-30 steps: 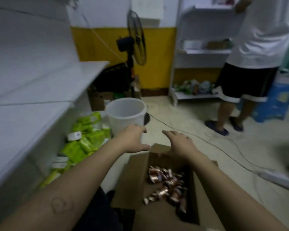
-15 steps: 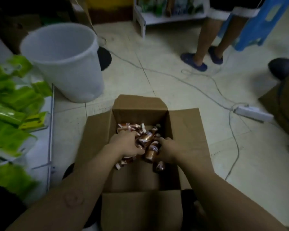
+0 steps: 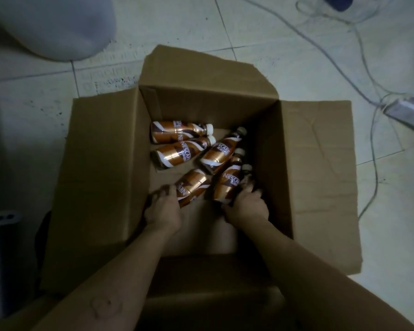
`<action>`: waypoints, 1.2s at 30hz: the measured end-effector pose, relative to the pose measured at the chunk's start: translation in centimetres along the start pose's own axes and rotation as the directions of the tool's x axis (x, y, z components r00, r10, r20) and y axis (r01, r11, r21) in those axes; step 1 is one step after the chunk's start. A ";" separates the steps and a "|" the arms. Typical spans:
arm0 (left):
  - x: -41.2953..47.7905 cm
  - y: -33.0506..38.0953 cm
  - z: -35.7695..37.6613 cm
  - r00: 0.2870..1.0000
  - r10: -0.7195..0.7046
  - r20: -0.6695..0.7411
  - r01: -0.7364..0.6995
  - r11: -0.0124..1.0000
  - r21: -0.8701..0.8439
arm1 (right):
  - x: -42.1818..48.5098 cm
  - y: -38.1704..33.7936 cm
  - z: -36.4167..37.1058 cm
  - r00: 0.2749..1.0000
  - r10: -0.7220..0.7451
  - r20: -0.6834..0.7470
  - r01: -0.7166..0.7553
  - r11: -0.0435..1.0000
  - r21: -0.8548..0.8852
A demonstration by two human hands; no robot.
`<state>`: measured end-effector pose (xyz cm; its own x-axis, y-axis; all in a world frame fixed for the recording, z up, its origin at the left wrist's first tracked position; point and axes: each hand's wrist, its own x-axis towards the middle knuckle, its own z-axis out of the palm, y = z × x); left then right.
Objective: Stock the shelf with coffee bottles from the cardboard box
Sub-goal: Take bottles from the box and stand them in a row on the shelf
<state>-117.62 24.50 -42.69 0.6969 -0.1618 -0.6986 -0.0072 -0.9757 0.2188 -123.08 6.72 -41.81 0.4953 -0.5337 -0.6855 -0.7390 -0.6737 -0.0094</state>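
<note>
Head view: both hands on bottles in box

We logged our left hand point(image 3: 164, 209) gripping one bottle point(image 3: 191, 186), our right hand point(image 3: 246, 206) another bottle point(image 3: 227, 185). Both lay inside the cardboard box point(image 3: 320, 163), necks pointing away rightward.

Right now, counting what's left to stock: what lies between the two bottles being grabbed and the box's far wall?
In the head view, three more coffee bottles lie on their sides between the held pair and the cardboard box's far wall.
</note>
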 end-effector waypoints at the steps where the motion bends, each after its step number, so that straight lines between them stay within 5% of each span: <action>1: 0.0 -0.1 0.1 1.000 -0.011 -0.013 0.011 1.000 0.011 | 0.2 -0.3 0.1 1.000 0.007 -0.006 -0.007 0.997 -0.080; 6: -1.1 0.6 -0.4 0.995 -0.040 0.095 0.040 0.999 0.004 | 0.3 -0.1 0.3 0.997 -0.024 0.071 0.038 0.978 -0.204; 8: -1.8 1.1 -0.5 0.989 -0.052 0.136 0.062 0.996 -0.069 | -0.2 0.3 1.2 0.992 0.052 0.112 -0.048 0.998 -0.038; 12: -2.9 2.0 -2.0 0.996 -0.064 0.064 0.074 0.980 -0.182 | -1.7 0.9 3.4 0.894 0.175 0.413 -0.306 0.911 0.275; 17: -4.8 3.2 -6.0 0.998 -0.004 -0.059 -0.003 0.993 -0.118 | -3.5 1.4 2.3 0.880 0.111 0.462 -0.330 0.842 0.426; 22: -8.7 4.8 -13.2 0.982 0.135 -0.134 -0.134 0.991 0.015 | -7.4 2.5 -3.7 0.960 -0.071 0.273 -0.090 0.840 0.535; 27: -16.8 5.7 -20.3 0.915 0.218 -0.339 -0.259 0.963 -0.080 | -14.2 1.8 -11.5 0.961 -0.272 0.040 0.203 0.801 0.564; 31: -25.2 5.2 -26.7 0.842 0.245 -0.480 -0.348 0.928 -0.136 | -21.6 0.4 -17.7 0.870 -0.444 -0.215 0.484 0.685 0.544; 36: -36.9 4.9 -33.5 0.707 0.340 -0.620 -0.528 0.837 -0.142 | -32.3 -0.8 -24.6 0.672 -0.589 -0.449 0.738 0.480 0.475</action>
<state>-119.37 30.68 7.00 0.9349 -0.3549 0.0035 -0.2721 -0.7105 0.6490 -127.28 11.90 -1.76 0.9731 -0.1912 -0.1286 -0.2063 -0.4743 -0.8559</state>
